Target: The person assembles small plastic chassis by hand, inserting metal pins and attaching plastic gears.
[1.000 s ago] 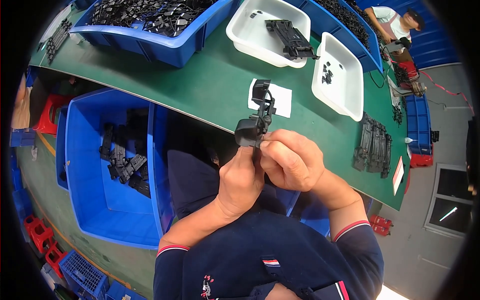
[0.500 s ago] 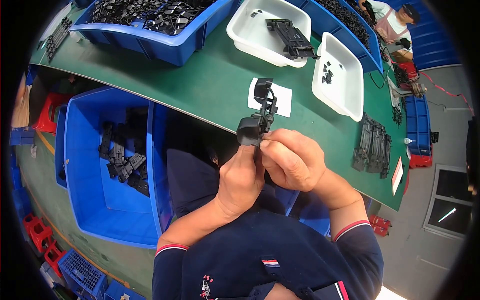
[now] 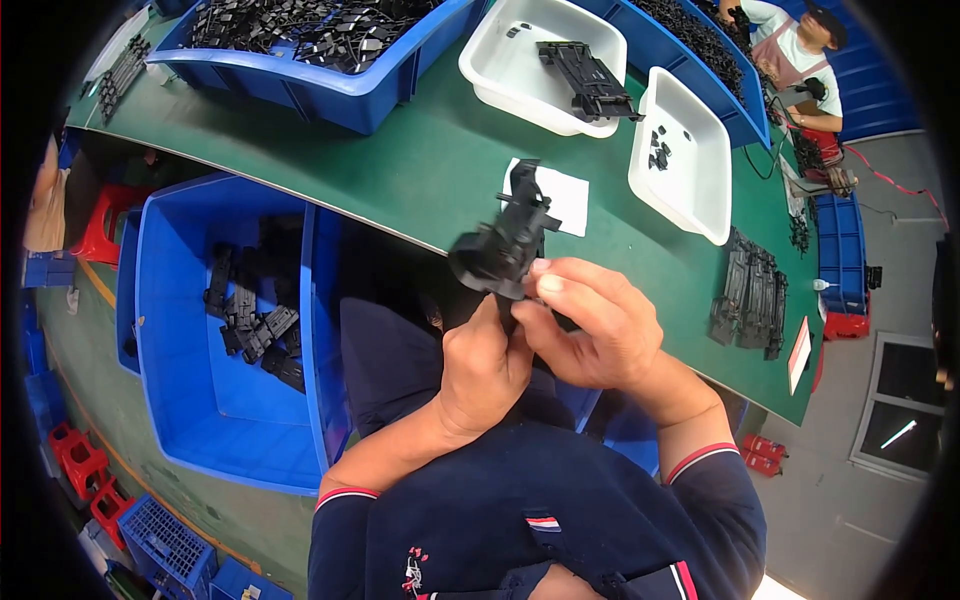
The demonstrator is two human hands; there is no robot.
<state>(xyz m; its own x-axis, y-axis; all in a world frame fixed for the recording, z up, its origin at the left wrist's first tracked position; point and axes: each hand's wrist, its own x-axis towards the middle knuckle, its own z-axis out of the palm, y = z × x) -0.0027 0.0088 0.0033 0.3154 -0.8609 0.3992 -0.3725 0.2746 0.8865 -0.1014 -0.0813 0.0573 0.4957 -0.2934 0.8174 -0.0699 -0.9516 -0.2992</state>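
A black moulded plastic part (image 3: 510,235) is held up in front of me, tilted, over the table's near edge. My left hand (image 3: 482,352) is closed round its lower end. From the other side my right hand (image 3: 597,322) pinches the same end between thumb and fingers. Motion blurs the part's left side, and my fingers hide its bottom. Behind it, a white sheet of paper (image 3: 568,203) lies on the green table (image 3: 420,190).
White trays (image 3: 485,85) (image 3: 705,205) with black parts stand at the back. A blue bin (image 3: 360,105) heaped with black pieces is at far left. Finished-looking black parts (image 3: 750,295) lie in a row at right. A large blue bin (image 3: 220,410) stands at lower left. A co-worker (image 3: 800,60) is at far right.
The black part has turned in my hands, so a different side faces me. My right thumb and fingers have shifted slightly on its lower end.
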